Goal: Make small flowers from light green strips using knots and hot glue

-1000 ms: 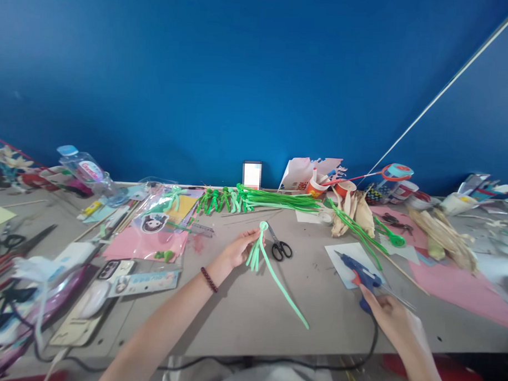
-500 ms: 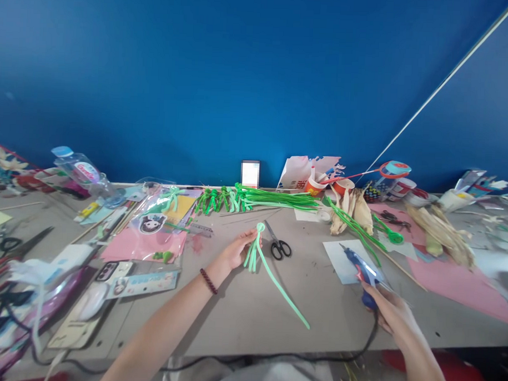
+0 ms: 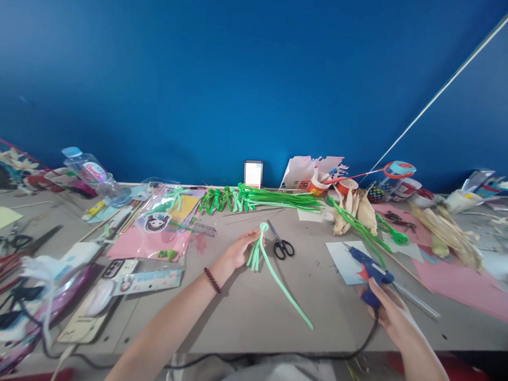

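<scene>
Mint-green stems, fanning below pinching left fingers, glue gun gripped in right fingers

Stretches a bare left arm diagonally from the lower edge toward the middle, with the wrist nearly straight and the bare left hand pinching at the fingertips. Angles a bare right forearm inward from the lower right, with the bare right hand curled in a grip, well apart from the left.
</scene>
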The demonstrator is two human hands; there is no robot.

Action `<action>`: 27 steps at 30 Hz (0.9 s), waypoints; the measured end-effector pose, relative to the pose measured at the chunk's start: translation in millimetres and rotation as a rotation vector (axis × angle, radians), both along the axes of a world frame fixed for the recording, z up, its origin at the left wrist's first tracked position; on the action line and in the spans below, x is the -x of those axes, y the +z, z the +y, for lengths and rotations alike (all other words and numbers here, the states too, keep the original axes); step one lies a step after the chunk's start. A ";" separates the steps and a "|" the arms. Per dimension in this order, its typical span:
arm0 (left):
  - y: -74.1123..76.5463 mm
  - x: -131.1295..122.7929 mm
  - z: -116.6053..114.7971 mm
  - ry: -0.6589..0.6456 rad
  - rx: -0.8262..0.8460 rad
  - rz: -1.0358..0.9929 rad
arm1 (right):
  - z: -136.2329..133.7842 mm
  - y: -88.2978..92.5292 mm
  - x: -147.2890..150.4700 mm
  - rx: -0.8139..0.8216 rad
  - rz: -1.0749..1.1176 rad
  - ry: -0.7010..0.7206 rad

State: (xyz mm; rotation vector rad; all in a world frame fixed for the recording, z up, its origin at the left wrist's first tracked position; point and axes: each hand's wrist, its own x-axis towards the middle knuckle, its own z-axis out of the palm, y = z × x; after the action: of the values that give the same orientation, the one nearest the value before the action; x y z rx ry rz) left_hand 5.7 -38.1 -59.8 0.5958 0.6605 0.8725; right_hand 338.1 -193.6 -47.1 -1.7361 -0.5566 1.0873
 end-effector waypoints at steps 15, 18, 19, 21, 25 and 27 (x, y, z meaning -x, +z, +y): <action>16.1 -2.7 -5.9 0.014 0.002 0.002 | 1.4 6.5 -5.1 0.225 -0.335 0.055; 16.0 -2.9 -5.9 0.011 -0.004 0.005 | 5.5 10.9 -9.2 0.344 -0.725 0.158; 15.9 -2.9 -5.9 0.011 -0.006 0.004 | 6.8 11.2 -10.6 0.372 -0.852 0.188; 15.6 -2.9 -5.8 0.015 -0.011 0.003 | 8.6 10.1 -12.0 0.415 -1.009 0.270; 16.6 -2.8 -5.9 0.016 -0.007 0.024 | 9.0 6.9 -9.5 0.496 -1.110 0.383; 17.7 -2.6 -6.2 0.012 -0.016 0.035 | 8.7 5.9 -9.0 0.508 -1.138 0.395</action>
State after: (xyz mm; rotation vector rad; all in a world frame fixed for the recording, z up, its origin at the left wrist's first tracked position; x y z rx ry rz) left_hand 8.3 -44.3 -42.2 0.6232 0.6904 0.8803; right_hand 347.0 -184.9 -41.3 -2.7284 -1.4488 0.3756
